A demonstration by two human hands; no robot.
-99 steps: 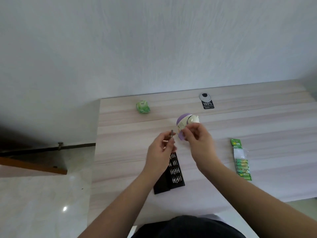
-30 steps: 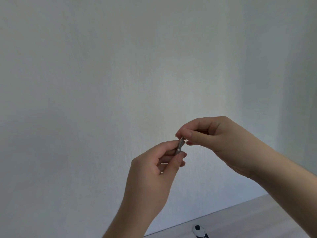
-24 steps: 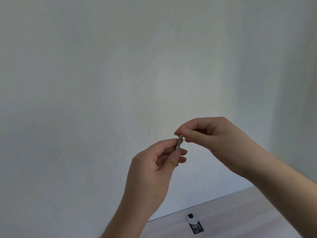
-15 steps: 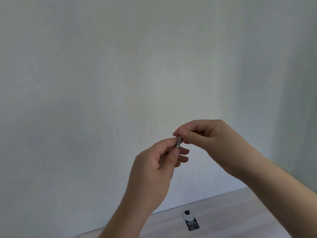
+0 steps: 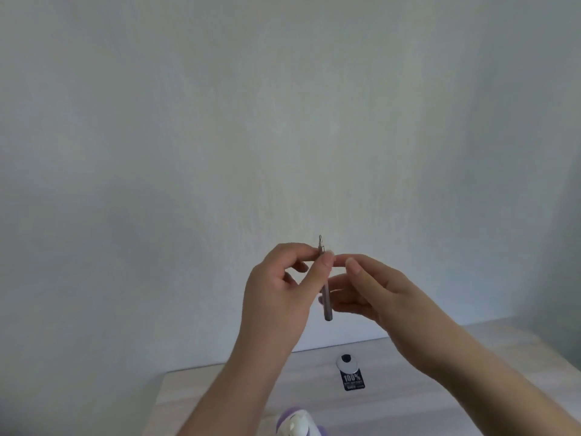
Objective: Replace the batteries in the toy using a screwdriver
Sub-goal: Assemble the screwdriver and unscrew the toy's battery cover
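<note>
The left hand (image 5: 276, 291) is raised in front of the pale wall (image 5: 220, 136). It pinches a thin grey screwdriver (image 5: 325, 287) near its top, between thumb and fingers. The screwdriver stands almost straight up, with its small metal tip pointing up above the fingers. The right hand (image 5: 374, 291) is just beside it, fingers loose and a little bent, holding nothing. Whether it touches the screwdriver is hard to tell. Down below, the purple and white toy (image 5: 298, 424) sits on the wooden counter (image 5: 471, 357) at the bottom edge. A black and white tag (image 5: 350, 372) lies farther back on the counter.
</note>
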